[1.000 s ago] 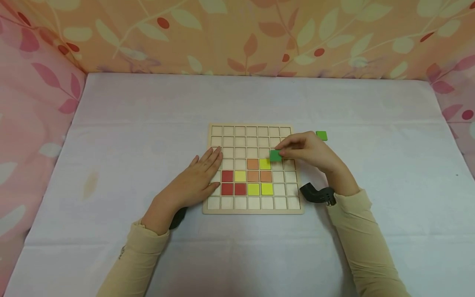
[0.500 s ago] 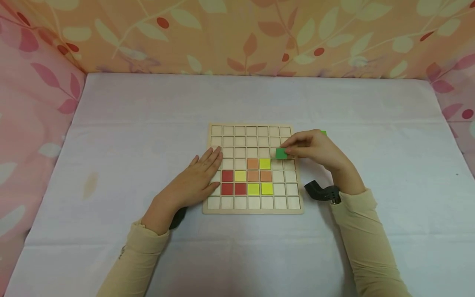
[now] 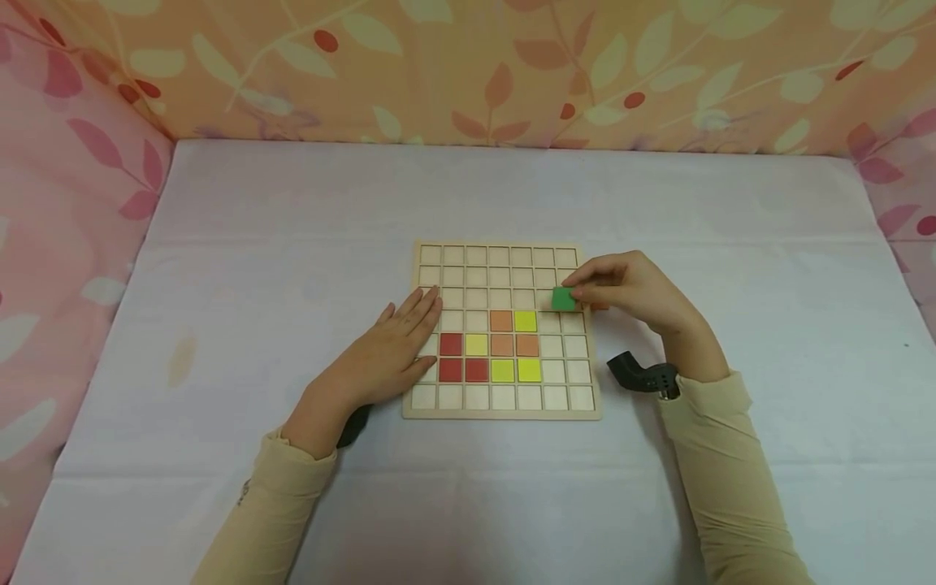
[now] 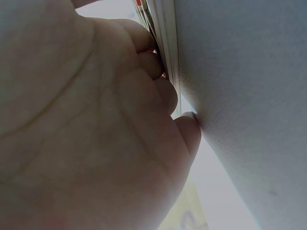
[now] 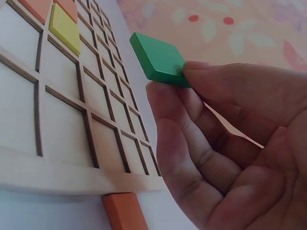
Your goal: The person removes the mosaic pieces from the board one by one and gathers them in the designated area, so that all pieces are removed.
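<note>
A wooden grid board lies on the white table, with red, yellow and orange square tiles set in its middle cells. Across its left edge my left hand rests with straight fingers; the left wrist view shows the palm and fingertips beside the board's rim. Between thumb and fingers, my right hand pinches a green square tile near the board's right edge. The right wrist view shows this green tile tilted and raised above the board. Below the board there lies an orange tile.
The board stands near the middle of the white cloth-covered table. Patterned fabric borders the table at the back and both sides. A black curved device sits at the right wrist.
My right hand has moved right and slightly away with the green tile. A lighter green tile, visible earlier behind that hand, is now hidden. The left hand stays in place on the board.
</note>
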A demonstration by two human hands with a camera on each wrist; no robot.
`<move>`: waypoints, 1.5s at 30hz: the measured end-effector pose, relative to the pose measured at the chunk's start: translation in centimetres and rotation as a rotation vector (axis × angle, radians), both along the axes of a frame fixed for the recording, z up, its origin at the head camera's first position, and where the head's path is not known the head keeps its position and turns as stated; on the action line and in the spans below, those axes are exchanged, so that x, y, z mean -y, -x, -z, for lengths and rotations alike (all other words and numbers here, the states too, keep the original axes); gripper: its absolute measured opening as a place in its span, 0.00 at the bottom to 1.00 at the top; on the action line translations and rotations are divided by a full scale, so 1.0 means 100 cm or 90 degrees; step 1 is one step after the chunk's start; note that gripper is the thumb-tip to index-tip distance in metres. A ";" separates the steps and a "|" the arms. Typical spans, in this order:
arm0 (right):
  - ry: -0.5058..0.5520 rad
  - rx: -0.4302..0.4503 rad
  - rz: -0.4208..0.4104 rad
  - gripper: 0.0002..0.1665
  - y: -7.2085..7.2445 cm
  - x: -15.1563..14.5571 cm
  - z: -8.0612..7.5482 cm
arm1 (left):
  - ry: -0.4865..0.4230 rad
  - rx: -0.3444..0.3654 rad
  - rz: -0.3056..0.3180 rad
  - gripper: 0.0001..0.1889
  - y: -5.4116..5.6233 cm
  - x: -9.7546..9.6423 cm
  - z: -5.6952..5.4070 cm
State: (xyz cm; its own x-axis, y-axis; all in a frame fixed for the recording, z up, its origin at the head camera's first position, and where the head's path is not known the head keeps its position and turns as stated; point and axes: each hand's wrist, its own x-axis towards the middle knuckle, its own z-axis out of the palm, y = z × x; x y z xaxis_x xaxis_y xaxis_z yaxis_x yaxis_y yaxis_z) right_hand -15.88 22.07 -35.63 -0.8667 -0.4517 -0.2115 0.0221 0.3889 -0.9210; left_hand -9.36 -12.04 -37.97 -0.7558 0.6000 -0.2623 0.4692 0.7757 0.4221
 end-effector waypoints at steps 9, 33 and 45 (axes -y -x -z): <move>0.000 -0.014 0.024 0.11 0.000 -0.007 -0.006 | 0.004 0.003 -0.005 0.38 0.001 0.000 0.001; 0.007 -0.022 0.060 0.11 0.000 -0.036 -0.012 | -0.003 0.007 -0.005 0.38 0.001 -0.001 0.000; 0.001 -0.008 0.063 0.11 0.001 -0.042 -0.010 | -0.003 0.001 -0.004 0.38 0.001 0.000 0.001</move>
State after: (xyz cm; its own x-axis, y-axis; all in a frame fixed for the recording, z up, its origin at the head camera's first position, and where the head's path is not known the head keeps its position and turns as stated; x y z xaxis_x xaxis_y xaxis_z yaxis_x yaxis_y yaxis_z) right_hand -15.93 26.28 -34.58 -0.9097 -0.3640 -0.2000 0.0491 0.3840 -0.9220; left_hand -9.42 -12.01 -38.08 -0.7592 0.5964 -0.2605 0.4638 0.7766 0.4263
